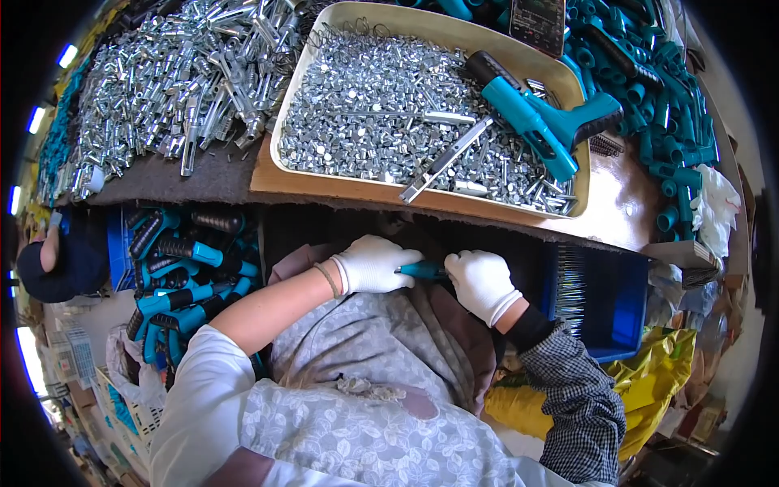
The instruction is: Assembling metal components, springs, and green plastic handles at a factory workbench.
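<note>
In white gloves, both my hands work close together over my lap, just below the table edge. My left hand (373,264) is closed around one end of a teal and black plastic tool handle (424,270). The other, darker end goes into the closed fingers of my right hand (480,284). Most of the handle is covered by the gloves. Above the hands, a beige tray (276,134) full of small silvery metal parts stands on the table. Across its right side lies a teal pistol-shaped tool body (535,122) with a black grip, beside a slim metal channel piece (446,160).
Loose metal tubes (154,97) are heaped at the far left. More teal tool bodies (673,154) pile up at the far right. Teal and black handles (174,276) lie beside my left arm. A blue bin (613,300) with long metal rods and a yellow sack (661,373) are at right.
</note>
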A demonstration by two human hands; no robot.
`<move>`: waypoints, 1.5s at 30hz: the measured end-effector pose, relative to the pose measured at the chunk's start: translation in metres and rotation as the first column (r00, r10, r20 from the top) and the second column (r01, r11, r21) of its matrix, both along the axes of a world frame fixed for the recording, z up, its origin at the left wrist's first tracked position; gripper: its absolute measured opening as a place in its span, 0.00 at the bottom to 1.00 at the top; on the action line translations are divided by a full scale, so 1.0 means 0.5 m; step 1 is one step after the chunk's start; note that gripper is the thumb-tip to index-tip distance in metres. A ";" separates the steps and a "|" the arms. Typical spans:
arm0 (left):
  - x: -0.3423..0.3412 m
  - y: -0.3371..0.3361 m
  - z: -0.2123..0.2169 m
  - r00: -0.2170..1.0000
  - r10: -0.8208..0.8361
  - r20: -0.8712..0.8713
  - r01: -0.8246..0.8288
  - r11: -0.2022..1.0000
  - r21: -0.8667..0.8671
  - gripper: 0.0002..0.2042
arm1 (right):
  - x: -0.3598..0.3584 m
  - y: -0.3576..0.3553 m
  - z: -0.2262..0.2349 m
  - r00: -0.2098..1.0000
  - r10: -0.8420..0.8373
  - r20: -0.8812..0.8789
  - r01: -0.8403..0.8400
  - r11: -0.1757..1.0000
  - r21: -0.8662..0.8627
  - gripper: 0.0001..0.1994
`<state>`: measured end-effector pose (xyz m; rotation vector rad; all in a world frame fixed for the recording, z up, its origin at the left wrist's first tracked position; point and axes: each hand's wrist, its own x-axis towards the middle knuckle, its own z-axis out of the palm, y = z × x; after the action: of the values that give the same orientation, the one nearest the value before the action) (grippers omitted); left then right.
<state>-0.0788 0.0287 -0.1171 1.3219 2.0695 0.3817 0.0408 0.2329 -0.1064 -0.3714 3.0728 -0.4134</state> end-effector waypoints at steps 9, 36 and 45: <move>0.012 0.000 0.007 0.996 -0.002 -0.091 0.001 1.000 -0.013 0.16 | -0.028 -0.052 0.013 0.969 -0.152 0.196 0.137 0.987 0.085 0.04; -0.005 -0.011 -0.016 1.000 0.010 -0.021 -0.010 0.999 0.041 0.20 | -0.038 0.022 0.063 0.987 -0.076 0.142 0.103 0.975 -0.199 0.08; -0.007 -0.009 -0.010 0.999 0.005 -0.032 -0.003 0.999 0.040 0.21 | -0.047 0.032 0.070 0.971 -0.023 0.239 0.128 0.893 -0.431 0.10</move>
<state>-0.0823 0.0244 -0.1219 1.3557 2.1010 0.4082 0.0175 0.2488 -0.0716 -0.1888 2.7481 -1.0879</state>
